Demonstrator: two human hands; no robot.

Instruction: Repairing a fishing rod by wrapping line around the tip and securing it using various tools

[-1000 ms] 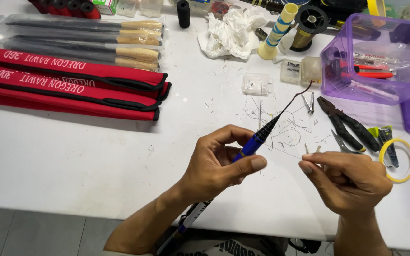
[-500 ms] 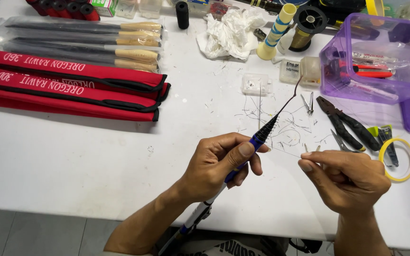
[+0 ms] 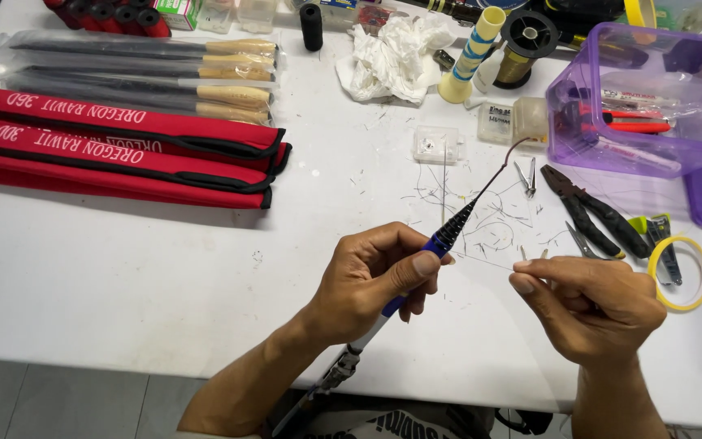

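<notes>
Left hand (image 3: 375,280) pinching thin rod (image 3: 448,232) – tip pointing 1 o'clock; right hand (image 3: 591,305) at 3 o'clock, pinching fine thread (image 3: 489,260) – black pliers (image 3: 595,213) beyond.

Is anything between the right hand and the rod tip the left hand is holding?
Nothing visible. The left hand grips the thin rod; the right hand pinches a fine line running toward it, with only bare white table beneath the gap.

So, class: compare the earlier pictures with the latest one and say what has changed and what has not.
Little changed. The left hand shifted its fingers slightly along the blue-and-black rod tip, keeping hold of it. The right hand kept its pinch on a thin line. The red rod bags, pliers and purple box stayed put.
</notes>
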